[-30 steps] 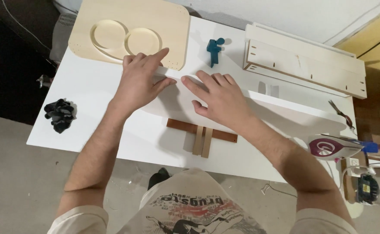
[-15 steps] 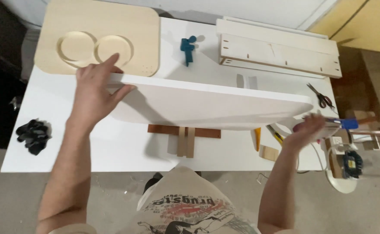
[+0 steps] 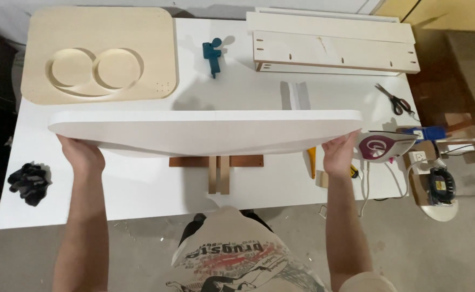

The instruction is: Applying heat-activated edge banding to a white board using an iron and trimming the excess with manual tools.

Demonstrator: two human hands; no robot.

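Note:
I hold a long white curved board (image 3: 205, 130) level above the white table (image 3: 140, 189), one hand at each end. My left hand (image 3: 80, 154) grips its left end from below. At the right end, my right hand (image 3: 339, 154) does the same. Under the board, on the table, lie a brown wooden strip (image 3: 245, 160) and two pale wooden pieces (image 3: 219, 176) crossing it.
A pale wooden panel with two round recesses (image 3: 99, 51) lies at the back left. A blue clamp (image 3: 212, 54), white slotted boards (image 3: 332, 46), scissors (image 3: 394, 100), a clothes iron (image 3: 381, 146), black gloves (image 3: 27, 181) and a yellow tool (image 3: 311, 159) also sit around.
The board was lying on the table under both hands; I lifted it, my right hand slid out to its right end, and it is now held level by both ends.

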